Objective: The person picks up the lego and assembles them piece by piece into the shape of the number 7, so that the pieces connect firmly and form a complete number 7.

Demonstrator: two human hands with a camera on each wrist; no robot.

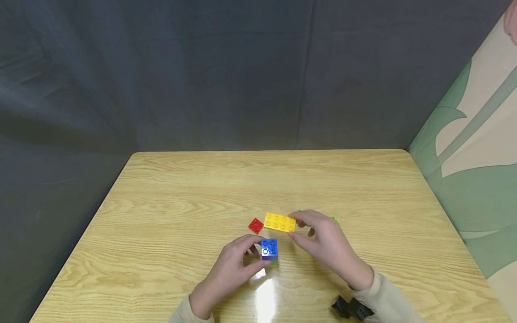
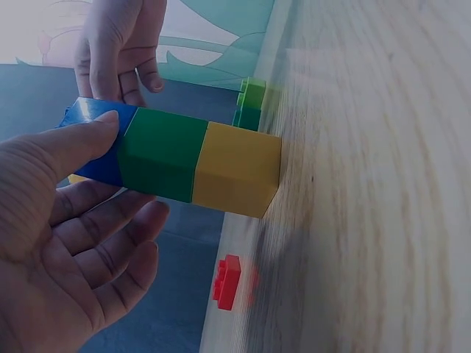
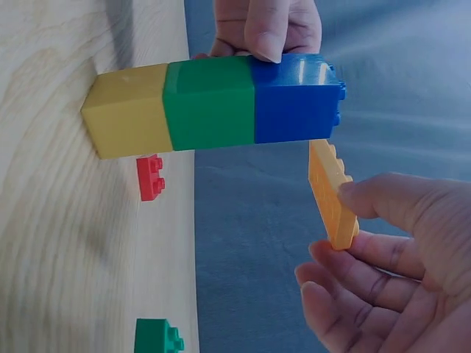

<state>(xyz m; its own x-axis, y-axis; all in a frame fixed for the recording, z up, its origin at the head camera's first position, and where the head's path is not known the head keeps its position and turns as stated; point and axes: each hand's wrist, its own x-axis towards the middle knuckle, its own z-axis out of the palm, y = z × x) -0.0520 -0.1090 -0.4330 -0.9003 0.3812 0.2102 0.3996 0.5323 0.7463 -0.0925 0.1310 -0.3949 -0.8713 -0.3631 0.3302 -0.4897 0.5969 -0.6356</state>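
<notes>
A tower of three bricks stands upright at the near middle of the table: a yellow brick (image 2: 237, 170) at the bottom, a green brick (image 2: 163, 154) above it and a studded blue brick (image 1: 269, 248) on top. My left hand (image 1: 234, 262) pinches the blue brick between thumb and fingers. My right hand (image 1: 329, 242) grips a flat yellow eight-stud brick (image 1: 278, 222) by its right end, raised off the table. In the right wrist view this flat brick (image 3: 331, 195) is at about the height of the tower's top, just beyond it.
On the wooden table (image 1: 181, 193) a small flat red brick (image 1: 256, 225) lies beyond the tower. Green bricks (image 2: 250, 107) sit by my right hand, mostly hidden behind it in the head view. A black object (image 1: 351, 308) is at the right sleeve. A dark curtain (image 1: 222, 80) hangs behind the table.
</notes>
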